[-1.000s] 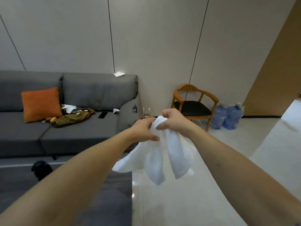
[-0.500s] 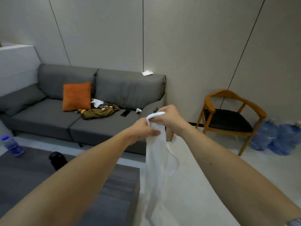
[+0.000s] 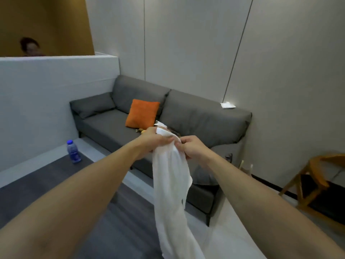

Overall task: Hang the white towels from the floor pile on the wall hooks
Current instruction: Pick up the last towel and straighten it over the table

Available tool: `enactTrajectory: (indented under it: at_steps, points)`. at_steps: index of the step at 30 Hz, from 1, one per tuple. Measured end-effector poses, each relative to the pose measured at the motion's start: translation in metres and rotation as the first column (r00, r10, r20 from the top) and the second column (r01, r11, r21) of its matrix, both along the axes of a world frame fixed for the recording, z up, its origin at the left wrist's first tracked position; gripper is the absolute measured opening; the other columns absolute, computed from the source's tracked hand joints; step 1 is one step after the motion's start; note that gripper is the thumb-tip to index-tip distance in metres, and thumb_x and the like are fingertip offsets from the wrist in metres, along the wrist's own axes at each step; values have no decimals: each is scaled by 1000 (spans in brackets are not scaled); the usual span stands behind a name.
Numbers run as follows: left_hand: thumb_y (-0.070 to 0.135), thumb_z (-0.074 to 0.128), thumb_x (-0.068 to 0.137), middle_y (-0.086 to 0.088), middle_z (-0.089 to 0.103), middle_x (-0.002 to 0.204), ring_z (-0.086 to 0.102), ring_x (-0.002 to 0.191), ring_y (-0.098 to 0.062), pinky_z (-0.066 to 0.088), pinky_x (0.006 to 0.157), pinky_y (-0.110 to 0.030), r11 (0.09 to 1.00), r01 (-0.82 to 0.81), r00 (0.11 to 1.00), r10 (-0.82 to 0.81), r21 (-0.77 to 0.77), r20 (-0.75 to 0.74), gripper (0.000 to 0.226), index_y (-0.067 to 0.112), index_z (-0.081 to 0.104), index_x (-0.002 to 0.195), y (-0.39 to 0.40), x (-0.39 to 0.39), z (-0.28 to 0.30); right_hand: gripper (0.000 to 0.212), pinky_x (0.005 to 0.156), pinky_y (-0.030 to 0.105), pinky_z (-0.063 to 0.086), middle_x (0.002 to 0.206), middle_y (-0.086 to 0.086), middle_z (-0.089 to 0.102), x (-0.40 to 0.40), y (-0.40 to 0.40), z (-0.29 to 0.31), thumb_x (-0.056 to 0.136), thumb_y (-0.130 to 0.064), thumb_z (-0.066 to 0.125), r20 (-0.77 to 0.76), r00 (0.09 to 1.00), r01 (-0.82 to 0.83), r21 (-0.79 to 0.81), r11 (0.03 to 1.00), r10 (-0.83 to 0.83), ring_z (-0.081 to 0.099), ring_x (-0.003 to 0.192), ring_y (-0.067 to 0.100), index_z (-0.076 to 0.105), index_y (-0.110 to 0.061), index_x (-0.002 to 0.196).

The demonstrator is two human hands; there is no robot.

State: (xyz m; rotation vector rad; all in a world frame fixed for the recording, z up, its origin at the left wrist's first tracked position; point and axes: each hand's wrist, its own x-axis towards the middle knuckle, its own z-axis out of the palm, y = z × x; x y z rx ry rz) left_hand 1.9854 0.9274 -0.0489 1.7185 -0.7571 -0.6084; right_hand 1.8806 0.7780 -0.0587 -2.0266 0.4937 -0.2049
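I hold one white towel (image 3: 170,186) out in front of me with both arms stretched forward. My left hand (image 3: 153,140) grips its top edge from the left, and my right hand (image 3: 192,149) pinches the same edge just to the right. The cloth hangs down long and loose from my hands toward the bottom of the view. No wall hooks and no floor pile are in sight.
A grey sofa (image 3: 196,116) with an orange cushion (image 3: 142,116) stands against the wall ahead. A water bottle (image 3: 73,154) stands on the floor at the left near a white partition (image 3: 46,101). A wooden chair (image 3: 321,184) is at the right. A person's head (image 3: 29,46) shows behind the partition.
My view has swung to the left, so the sofa and chair slid right and the partition came in. The towel has unfurled and now hangs long; my hands have moved slightly apart.
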Motion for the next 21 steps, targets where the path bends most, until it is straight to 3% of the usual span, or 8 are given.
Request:
enactTrajectory:
  at_steps: [2,5,8,10,11,13,15,21]
  points:
    - [31,74,86,-1,76,95,72,91,-16,56,70,-27,996,-87,996,87,-19,-2,17,20,77,98,21,25,0,40,47,22,33,53,-10,45,42,9,0,97,-21,56,67,998,-13,-85,996,18,41,52,7,53,-18,57]
    - [36,74,83,3,77,87,73,84,-16,55,68,-28,937,-348,937,348,-9,-14,20,20,77,94,58,66,-2,46,46,21,29,47,-16,39,91,30,-4,92,-33,63,140,981,-120,-89,989,131,36,43,2,46,-19,53]
    - [38,76,79,6,75,76,71,73,-10,55,62,-25,838,-545,838,545,11,41,16,23,76,83,107,100,0,49,49,22,39,61,-5,55,129,51,0,67,-53,82,22,929,-362,-137,922,369,53,54,7,60,-9,66]
    - [38,75,80,14,70,63,66,58,0,48,47,-16,754,-657,750,652,8,115,13,30,75,69,142,114,3,38,48,22,40,55,-9,56,155,63,2,62,-43,88,-93,863,-504,-242,829,497,54,52,6,62,-16,58]
    - [39,75,79,15,69,62,65,59,1,46,47,-15,690,-724,683,715,8,152,16,32,72,66,160,119,5,37,47,22,37,48,-13,51,168,68,3,64,-37,87,-126,849,-524,-328,786,513,50,48,4,58,-17,52]
    - [41,76,79,12,70,74,67,73,-7,50,62,-20,553,-833,543,816,2,199,15,32,70,67,198,128,7,45,47,28,28,43,-10,42,195,76,4,71,-29,82,-127,866,-478,-494,726,484,44,47,8,47,-17,45]
    - [38,78,78,8,71,83,66,83,-13,51,76,-26,450,-893,437,868,1,237,12,30,71,74,236,133,12,38,51,32,31,52,-6,50,220,83,10,76,-30,77,-117,888,-422,-591,688,445,51,58,17,52,-17,51]
    - [30,79,80,3,74,94,66,92,-16,53,88,-33,240,-968,247,833,78,496,12,25,78,91,311,126,48,34,59,33,38,70,7,62,264,109,44,84,-41,72,24,918,-281,-664,693,396,58,75,30,62,-15,65]
